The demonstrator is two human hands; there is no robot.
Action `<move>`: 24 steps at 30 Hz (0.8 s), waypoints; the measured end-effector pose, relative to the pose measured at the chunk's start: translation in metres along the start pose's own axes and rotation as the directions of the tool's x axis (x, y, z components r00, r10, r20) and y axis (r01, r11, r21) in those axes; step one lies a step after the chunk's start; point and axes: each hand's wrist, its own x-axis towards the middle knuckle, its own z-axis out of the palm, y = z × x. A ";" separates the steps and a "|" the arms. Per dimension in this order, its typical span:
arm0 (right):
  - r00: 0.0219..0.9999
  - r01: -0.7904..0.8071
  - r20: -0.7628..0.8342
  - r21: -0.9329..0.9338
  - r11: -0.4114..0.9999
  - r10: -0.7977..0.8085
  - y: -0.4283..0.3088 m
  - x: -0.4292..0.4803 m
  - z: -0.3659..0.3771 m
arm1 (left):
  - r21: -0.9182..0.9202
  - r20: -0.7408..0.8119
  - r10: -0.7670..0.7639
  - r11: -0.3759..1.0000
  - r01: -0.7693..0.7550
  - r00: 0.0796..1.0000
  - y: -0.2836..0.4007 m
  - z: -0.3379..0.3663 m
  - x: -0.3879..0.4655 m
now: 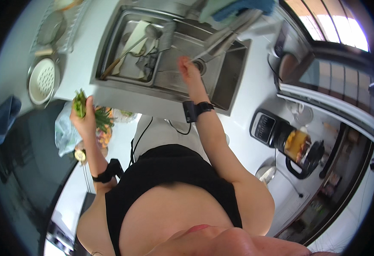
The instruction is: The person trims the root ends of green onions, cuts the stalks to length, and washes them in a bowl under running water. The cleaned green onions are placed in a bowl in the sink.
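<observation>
My left hand point(85, 120) is closed around a bunch of green stalks point(80, 104), with darker green leaves sticking out behind the hand, beside the sink's front edge. My right hand point(188, 68) hangs over the right basin of the stainless steel sink point(174, 76), near the drain point(199, 65). It is blurred, so its fingers are unclear and I cannot tell whether it holds anything. In the left basin, a steel tray holds a ladle with a wooden handle point(111, 68), a pale green board or sheet point(135, 40) and a grey cloth-like item.
A white colander point(42, 81) and a wire rack point(73, 35) stand left of the sink. Below my left hand lie a plastic bag point(63, 131) and chopped orange food. On the right are a blender with yellow contents point(295, 144), a metal bowl point(266, 173) and a window.
</observation>
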 end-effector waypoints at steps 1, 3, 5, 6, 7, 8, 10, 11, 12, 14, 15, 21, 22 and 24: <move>1.000 -0.017 0.010 0.069 0.997 0.016 -0.002 0.001 -0.003 | 0.081 -0.026 0.017 0.997 -0.014 1.000 -0.004 -0.002 0.001; 0.995 0.013 -0.094 -0.164 0.986 -0.029 -0.001 0.005 -0.005 | 0.076 -0.039 -0.074 0.994 0.077 0.997 -0.009 -0.001 0.006; 0.985 0.037 -0.155 -0.204 0.978 -0.069 -0.001 0.006 0.000 | -0.041 -0.008 -0.006 0.999 0.006 1.000 -0.009 0.002 0.009; 0.986 0.071 -0.133 -0.200 0.977 -0.099 -0.003 0.002 0.003 | -0.093 -0.001 0.026 0.995 -0.026 1.000 -0.008 0.002 0.008; 0.988 0.067 -0.122 -0.206 0.976 -0.093 -0.002 -0.001 0.008 | -0.116 0.018 0.044 0.992 -0.041 0.999 -0.006 0.003 0.008; 0.988 0.087 -0.115 -0.176 0.981 -0.108 -0.005 -0.007 0.013 | -0.097 0.031 0.048 0.994 -0.045 0.998 -0.004 0.004 0.008; 0.991 0.083 -0.093 -0.123 0.989 -0.095 -0.006 -0.017 0.025 | -0.086 0.041 0.055 0.995 -0.051 0.998 -0.001 0.006 0.011; 0.988 0.073 -0.120 -0.165 0.984 -0.094 -0.007 -0.021 0.030 | -0.097 0.044 0.063 0.994 -0.059 0.997 0.000 0.007 0.012; 0.985 0.062 -0.147 -0.209 0.976 -0.094 -0.009 -0.025 0.033 | -0.134 0.065 0.061 0.990 -0.052 0.996 0.001 0.007 0.013; 0.977 0.033 -0.191 -0.325 0.945 -0.099 -0.012 -0.028 0.036 | -0.099 0.044 0.052 0.994 -0.048 0.998 0.003 0.009 0.016; 0.973 0.012 -0.207 -0.395 0.919 -0.102 -0.014 -0.028 0.036 | -0.116 0.050 0.024 0.993 -0.018 0.998 0.003 0.009 0.017; 0.973 0.039 -0.178 -0.492 0.870 -0.144 -0.009 -0.013 0.027 | -0.123 0.074 0.031 0.992 -0.022 0.997 0.006 0.010 0.018; 0.978 0.074 -0.139 -0.468 0.881 -0.156 -0.006 -0.011 0.026 | -0.094 0.065 0.062 0.994 -0.056 0.996 0.006 0.011 0.019; 0.984 0.133 -0.033 -0.501 0.855 -0.172 0.000 -0.007 0.025 | -0.087 0.066 0.055 0.995 -0.049 0.996 0.005 0.012 0.019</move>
